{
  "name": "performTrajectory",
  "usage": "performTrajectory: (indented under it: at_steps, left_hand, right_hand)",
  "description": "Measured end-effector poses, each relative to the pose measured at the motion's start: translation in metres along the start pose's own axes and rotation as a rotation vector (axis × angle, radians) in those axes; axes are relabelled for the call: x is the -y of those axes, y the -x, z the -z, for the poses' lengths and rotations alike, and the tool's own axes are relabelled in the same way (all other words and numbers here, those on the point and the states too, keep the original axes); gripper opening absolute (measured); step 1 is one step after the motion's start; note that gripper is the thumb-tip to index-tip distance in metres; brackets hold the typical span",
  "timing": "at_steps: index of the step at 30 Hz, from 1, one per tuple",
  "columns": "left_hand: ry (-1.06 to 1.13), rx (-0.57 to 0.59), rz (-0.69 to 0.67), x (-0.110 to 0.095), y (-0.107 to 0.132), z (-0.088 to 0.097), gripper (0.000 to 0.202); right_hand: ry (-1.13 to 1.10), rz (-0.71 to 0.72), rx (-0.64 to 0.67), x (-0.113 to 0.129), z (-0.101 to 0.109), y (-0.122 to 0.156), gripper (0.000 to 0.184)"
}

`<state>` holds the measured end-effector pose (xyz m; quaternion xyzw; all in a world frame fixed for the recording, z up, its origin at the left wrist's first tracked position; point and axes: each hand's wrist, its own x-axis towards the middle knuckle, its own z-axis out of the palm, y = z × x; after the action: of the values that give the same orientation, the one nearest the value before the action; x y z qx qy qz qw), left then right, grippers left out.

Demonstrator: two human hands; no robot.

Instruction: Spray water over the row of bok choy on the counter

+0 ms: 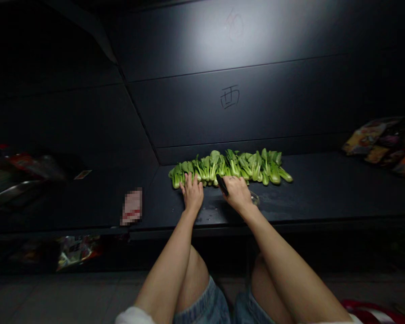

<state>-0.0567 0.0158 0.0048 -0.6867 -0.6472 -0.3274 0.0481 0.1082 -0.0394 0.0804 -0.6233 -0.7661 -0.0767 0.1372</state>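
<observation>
1. The greens [234,165] lie on the dark shelf [327,189] in front of you, in one long row along the foot of the back panel [189,112]. Their leaves are toward the panel and their pale stems toward you.
2. Your left hand [192,194] rests with its fingers spread against the left part of the row. Its grip is loose, touching the stems rather than closing round any.
3. Your right hand [238,191] is curled round what looks like a bottle [222,185]: a black end shows at the fingers, and a clear part beyond the palm. That grip is closed on it; how hard you squeeze, you cannot tell from here.
4. As for what is done, you have the greens in a fairly close, even line, with the outermost stem at the right end leaning outward.
5. Drops [213,209] lie on the shelf between you and the row. Whether the leaves are wet is too small to tell.
6. How much is left for you is hard to judge: the row looks well formed, but this view does not show how evenly it is wetted.
</observation>
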Motion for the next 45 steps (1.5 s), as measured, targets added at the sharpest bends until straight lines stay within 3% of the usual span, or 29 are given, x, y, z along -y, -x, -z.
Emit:
performTrajectory:
  at_steps: [18, 37, 45]
  left_hand:
    - [0.040, -0.004, 0.052, 0.017, -0.001, 0.004, 0.044]
    - [0.061, 0.022, 0.114, 0.039, -0.001, 0.006, 0.047]
    - [0.081, 0.019, 0.148, 0.049, 0.002, 0.011, 0.046]
  right_hand:
    - [0.030, 0.038, 0.029, 0.017, -0.003, -0.006, 0.023]
    - [-0.018, 0.080, -0.038, 0.036, -0.008, -0.014, 0.021]
    - [-0.028, 0.110, 0.004, 0.047, -0.007, -0.016, 0.021]
